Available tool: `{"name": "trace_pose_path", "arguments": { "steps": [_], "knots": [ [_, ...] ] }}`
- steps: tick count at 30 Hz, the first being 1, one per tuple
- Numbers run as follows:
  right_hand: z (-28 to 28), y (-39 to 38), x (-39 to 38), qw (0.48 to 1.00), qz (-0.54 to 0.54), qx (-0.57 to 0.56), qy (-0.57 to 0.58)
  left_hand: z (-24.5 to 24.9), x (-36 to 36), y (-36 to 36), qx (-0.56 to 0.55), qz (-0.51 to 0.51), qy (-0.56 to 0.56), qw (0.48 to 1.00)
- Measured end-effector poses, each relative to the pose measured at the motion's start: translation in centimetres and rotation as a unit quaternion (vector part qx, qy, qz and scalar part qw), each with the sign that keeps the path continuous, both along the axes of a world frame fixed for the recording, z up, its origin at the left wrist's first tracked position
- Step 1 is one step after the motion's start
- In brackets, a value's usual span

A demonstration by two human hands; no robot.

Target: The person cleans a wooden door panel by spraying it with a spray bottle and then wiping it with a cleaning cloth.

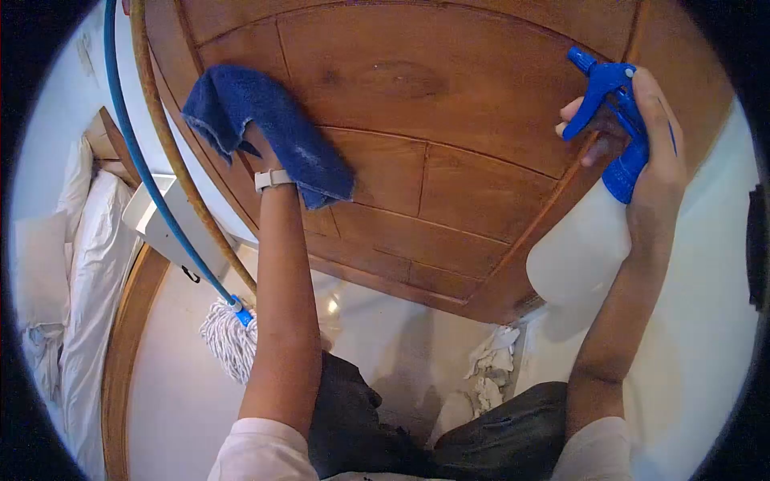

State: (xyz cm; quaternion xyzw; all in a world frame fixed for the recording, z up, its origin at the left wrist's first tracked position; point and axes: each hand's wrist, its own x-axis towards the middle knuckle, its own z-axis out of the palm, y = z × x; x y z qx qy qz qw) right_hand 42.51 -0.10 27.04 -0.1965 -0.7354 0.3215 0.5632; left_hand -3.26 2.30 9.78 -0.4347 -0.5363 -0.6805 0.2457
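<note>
Hands | left hand (261, 154) grasps one blue cloth (277, 120) | right hand (659, 164) grips one spray bottle (579, 248) | one mop (228, 338), near left

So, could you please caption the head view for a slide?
Left hand presses blue cloth to wooden door; right hand holds spray bottle.

Between the blue cloth (265, 120) and the spray bottle (581, 240) the wooden door (449, 176) lies bare. Left of the cloth, a blue mop handle (144, 176) and a brown pole (171, 152) lean across.
</note>
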Motion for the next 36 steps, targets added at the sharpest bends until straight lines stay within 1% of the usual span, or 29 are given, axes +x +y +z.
{"name": "trace_pose_path", "arguments": {
  "steps": [5, 11, 20, 25, 28, 30, 31, 33, 35, 36],
  "knots": [
    [0.0, 0.5, 0.4, 1.000, -0.002, 0.002, -0.015, 0.4, 0.5, -0.3, 0.009, -0.020, -0.021, 1.000],
    [-0.3, -0.1, 0.2, 1.000, -0.020, -0.009, -0.018, 1.8, 3.0, -0.3, 0.000, -0.009, 0.003, 1.000],
    [-0.6, -1.5, -0.3, 0.999, -0.027, -0.010, -0.025, 3.7, 10.6, 0.6, -0.035, 0.033, 0.104, 0.993],
    [-0.8, -1.5, -0.2, 0.999, -0.026, -0.011, -0.015, 4.4, 16.4, 0.5, -0.054, 0.013, 0.181, 0.982],
    [-0.8, -1.8, -0.3, 0.999, -0.037, -0.010, -0.003, 4.5, 20.7, 0.1, -0.067, -0.042, 0.236, 0.969],
    [-0.8, -2.0, -0.3, 0.999, -0.040, -0.005, -0.001, 3.9, 23.3, -0.5, -0.070, -0.116, 0.264, 0.955],
    [-1.0, -2.1, -0.2, 0.999, -0.037, -0.001, -0.001, 3.2, 24.1, -1.1, -0.064, -0.183, 0.272, 0.943],
    [-1.3, -2.1, -0.2, 0.999, -0.031, 0.004, 0.001, -0.1, 25.0, -0.5, -0.087, -0.189, 0.300, 0.931],
    [-2.2, -2.2, -0.3, 1.000, -0.023, 0.006, 0.006, -4.0, 23.7, 0.0, -0.157, -0.307, 0.261, 0.902],
    [-2.5, -2.5, -0.5, 1.000, -0.031, 0.006, -0.002, -5.1, 22.9, -0.1, -0.191, -0.364, 0.238, 0.880]
  ]
}}
